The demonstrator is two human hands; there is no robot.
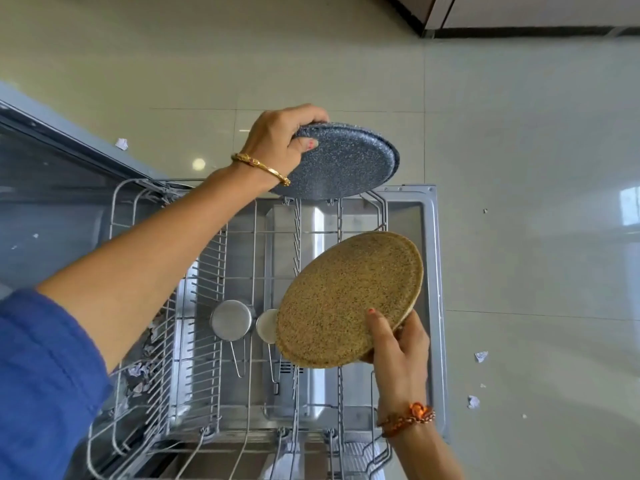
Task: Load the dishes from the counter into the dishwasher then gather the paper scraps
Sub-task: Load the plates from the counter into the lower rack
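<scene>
My left hand [277,140] grips the rim of a dark blue speckled plate [346,164], held over the far end of the pulled-out dishwasher rack [214,271]. My right hand [398,344] holds a tan speckled plate [346,296] by its near edge, tilted above the rack's right side. Two small steel long-handled cups [231,320] lie in the rack, the right one partly hidden by the tan plate. Paper scraps lie on the floor to the right [480,356] [473,401] and at the far left [122,143]. More crumpled paper [142,372] shows at the rack's left side.
The open dishwasher door [415,216] lies flat under the rack. The dishwasher body with a dark glossy side [52,209] stands at left. Pale tiled floor [536,168] surrounds it. A cabinet base [519,22] is at the top right.
</scene>
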